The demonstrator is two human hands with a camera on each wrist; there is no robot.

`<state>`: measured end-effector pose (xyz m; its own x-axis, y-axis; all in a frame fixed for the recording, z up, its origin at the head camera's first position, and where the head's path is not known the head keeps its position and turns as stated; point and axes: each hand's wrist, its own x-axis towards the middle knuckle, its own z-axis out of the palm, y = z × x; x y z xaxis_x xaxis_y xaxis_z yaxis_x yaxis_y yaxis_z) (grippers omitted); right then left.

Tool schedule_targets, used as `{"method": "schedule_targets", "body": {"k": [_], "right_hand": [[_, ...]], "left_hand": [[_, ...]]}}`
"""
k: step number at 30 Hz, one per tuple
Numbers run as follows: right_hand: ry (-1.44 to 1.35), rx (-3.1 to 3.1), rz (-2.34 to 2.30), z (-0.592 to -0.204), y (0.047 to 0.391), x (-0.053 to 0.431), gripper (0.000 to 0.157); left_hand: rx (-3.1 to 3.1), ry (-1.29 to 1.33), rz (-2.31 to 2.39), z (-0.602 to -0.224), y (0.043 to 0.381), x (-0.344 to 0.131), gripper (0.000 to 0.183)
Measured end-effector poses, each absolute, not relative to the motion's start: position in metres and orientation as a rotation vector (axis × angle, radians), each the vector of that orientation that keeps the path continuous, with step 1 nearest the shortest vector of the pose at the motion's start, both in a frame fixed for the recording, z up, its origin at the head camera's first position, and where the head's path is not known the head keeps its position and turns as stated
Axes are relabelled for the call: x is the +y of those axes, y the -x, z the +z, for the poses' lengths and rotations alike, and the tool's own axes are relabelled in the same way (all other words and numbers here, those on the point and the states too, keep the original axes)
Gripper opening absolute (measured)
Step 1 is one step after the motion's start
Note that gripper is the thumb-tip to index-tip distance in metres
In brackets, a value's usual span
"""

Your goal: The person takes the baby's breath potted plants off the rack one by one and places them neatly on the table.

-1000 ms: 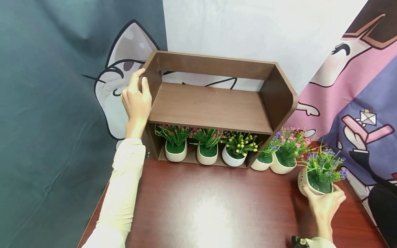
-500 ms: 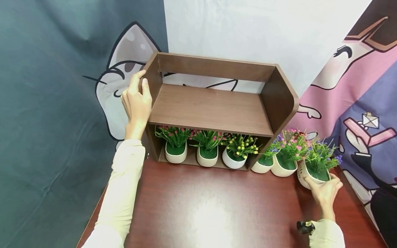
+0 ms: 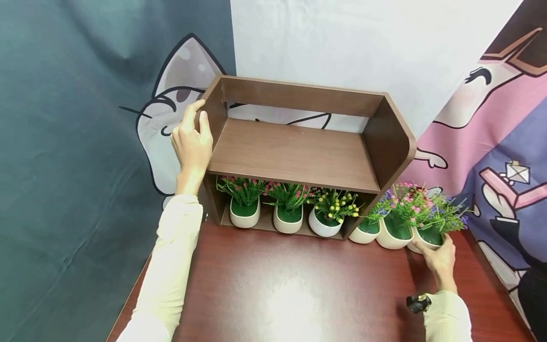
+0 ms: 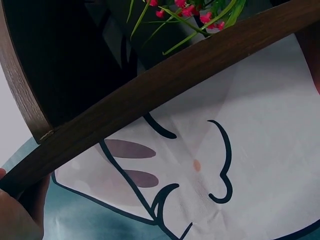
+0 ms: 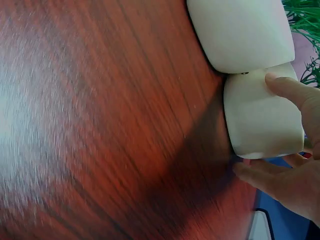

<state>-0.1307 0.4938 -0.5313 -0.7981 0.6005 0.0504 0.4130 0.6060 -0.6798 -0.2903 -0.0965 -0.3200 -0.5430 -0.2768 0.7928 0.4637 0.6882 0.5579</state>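
Observation:
My left hand (image 3: 193,145) holds the left side panel of a brown two-tier wooden shelf (image 3: 295,152), thumb on the inner side. In the left wrist view, part of that hand (image 4: 20,215) shows at the dark panel edge (image 4: 165,82). At the far right, my right hand (image 3: 441,260) grips a cream pot with artificial purple-blue flowers (image 3: 429,236). The right wrist view shows thumb and fingers on opposite sides of this pot (image 5: 262,117), which stands on the table against a pink-flowered potted plant (image 3: 394,236).
Under the shelf board stand two pink-flowered pots (image 3: 245,216) and a yellow-flowered white pot (image 3: 325,223). Another purple-flowered pot (image 3: 364,232) is beside the shelf's right panel. A reddish-brown table (image 3: 256,270) lies in front; printed cloth (image 3: 77,156) hangs behind and at the sides.
My right hand has moved the purple-flowered potted plant left and back, up against the pink-flowered one. The left hand has stayed on the shelf panel. The head view has shifted slightly.

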Motion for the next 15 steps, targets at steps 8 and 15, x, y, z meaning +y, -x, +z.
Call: {"method": "schedule_targets", "body": {"k": [8, 15], "right_hand": [[0.844, -2.59, 0.98, -0.534, 0.114, 0.491, 0.091], [0.742, -2.599, 1.007, -0.526, 0.112, 0.476, 0.092]], "left_hand": [[-1.919, 0.132, -0.957, -0.331, 0.281, -0.097, 0.027], [-1.902, 0.165, -0.92, -0.326, 0.28, -0.102, 0.027]]}}
